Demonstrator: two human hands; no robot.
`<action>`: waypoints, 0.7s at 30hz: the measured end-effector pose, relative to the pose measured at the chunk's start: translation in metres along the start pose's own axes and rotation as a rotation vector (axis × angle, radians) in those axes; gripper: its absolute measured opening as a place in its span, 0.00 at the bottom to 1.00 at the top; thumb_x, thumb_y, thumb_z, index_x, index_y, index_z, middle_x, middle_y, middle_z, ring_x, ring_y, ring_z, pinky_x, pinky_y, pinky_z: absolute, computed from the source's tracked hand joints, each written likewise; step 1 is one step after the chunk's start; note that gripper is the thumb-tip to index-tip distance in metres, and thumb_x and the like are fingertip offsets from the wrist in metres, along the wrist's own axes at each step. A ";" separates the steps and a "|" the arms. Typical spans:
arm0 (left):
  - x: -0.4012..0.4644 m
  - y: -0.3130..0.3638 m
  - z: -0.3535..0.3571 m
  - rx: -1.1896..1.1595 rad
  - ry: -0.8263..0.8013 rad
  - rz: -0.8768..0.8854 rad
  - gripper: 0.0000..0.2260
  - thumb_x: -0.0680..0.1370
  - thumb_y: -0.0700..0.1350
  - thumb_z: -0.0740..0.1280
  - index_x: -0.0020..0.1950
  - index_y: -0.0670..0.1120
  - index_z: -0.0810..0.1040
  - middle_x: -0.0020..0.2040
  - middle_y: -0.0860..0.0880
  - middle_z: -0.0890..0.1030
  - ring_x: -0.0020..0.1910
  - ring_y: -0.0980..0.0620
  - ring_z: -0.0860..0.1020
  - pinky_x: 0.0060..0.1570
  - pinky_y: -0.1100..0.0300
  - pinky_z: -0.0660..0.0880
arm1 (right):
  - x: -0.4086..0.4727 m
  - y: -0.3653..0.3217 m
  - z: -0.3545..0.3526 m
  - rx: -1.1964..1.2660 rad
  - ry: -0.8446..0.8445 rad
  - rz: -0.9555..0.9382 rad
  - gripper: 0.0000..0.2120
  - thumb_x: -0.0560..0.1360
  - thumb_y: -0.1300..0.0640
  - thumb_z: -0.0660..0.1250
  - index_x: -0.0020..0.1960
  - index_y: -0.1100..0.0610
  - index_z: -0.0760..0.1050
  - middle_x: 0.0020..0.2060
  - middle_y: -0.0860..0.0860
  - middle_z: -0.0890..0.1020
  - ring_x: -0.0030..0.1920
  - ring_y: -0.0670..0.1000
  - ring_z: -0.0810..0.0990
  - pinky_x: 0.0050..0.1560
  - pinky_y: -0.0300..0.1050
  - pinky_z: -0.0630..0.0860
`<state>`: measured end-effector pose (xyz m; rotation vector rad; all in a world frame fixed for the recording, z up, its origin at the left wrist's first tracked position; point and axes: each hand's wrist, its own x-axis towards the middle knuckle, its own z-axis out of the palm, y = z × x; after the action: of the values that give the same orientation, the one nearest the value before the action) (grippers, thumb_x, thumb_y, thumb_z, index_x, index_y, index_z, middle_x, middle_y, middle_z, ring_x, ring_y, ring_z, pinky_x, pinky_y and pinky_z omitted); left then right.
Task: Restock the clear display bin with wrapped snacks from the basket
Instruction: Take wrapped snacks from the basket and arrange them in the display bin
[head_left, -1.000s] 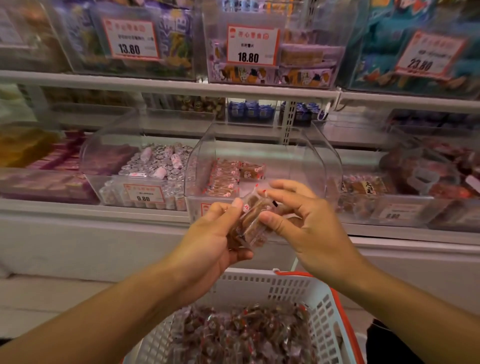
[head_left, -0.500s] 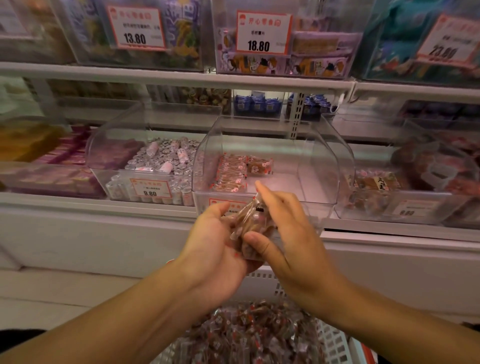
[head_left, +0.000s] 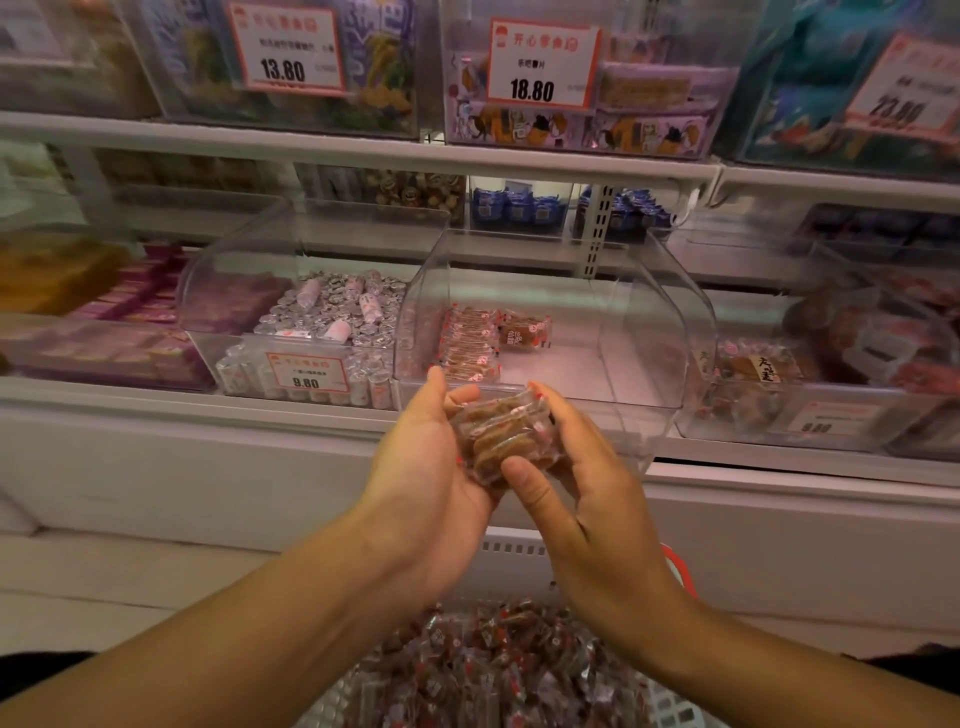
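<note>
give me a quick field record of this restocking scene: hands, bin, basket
left hand: cradles stack of clear-wrapped brown snacks
right hand: pinches the same stack
clear plastic display bin: mostly bare; one row of wrapped snacks at left
white plastic basket: below the hands, full of wrapped snacks
neighbouring price tag: 9.80

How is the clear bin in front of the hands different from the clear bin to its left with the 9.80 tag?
The middle clear plastic bin is mostly bare, holding one short row of orange-wrapped snacks at its left side. The left clear plastic bin is heaped with small silver-wrapped sweets. The left bin's price tag shows fully; the middle bin's front is hidden behind the hands. Both are clear, round-cornered and open-topped.
</note>
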<state>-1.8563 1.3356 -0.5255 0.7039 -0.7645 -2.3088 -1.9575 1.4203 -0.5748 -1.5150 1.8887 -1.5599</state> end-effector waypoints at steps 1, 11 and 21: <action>0.000 0.002 -0.001 0.026 -0.028 -0.005 0.21 0.82 0.58 0.53 0.64 0.44 0.72 0.53 0.38 0.83 0.50 0.44 0.81 0.50 0.52 0.78 | 0.001 0.000 -0.001 0.004 0.001 -0.002 0.30 0.77 0.43 0.64 0.77 0.48 0.63 0.66 0.43 0.77 0.66 0.40 0.75 0.65 0.45 0.74; 0.000 -0.016 -0.001 0.023 -0.159 0.100 0.17 0.81 0.51 0.61 0.63 0.41 0.76 0.55 0.40 0.83 0.54 0.47 0.83 0.48 0.59 0.80 | 0.004 -0.008 -0.006 0.098 0.105 -0.042 0.26 0.80 0.45 0.62 0.77 0.41 0.61 0.68 0.41 0.76 0.68 0.41 0.74 0.67 0.47 0.73; 0.008 0.001 0.006 0.839 -0.014 0.620 0.04 0.79 0.44 0.67 0.53 0.50 0.75 0.43 0.50 0.85 0.42 0.55 0.84 0.42 0.62 0.80 | 0.038 -0.030 -0.046 -0.229 -0.094 -0.183 0.22 0.69 0.55 0.78 0.61 0.48 0.77 0.48 0.40 0.84 0.49 0.40 0.83 0.50 0.38 0.79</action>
<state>-1.8648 1.3314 -0.5233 0.6531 -1.7097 -1.3895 -1.9908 1.4189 -0.5172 -1.8708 1.9794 -1.3512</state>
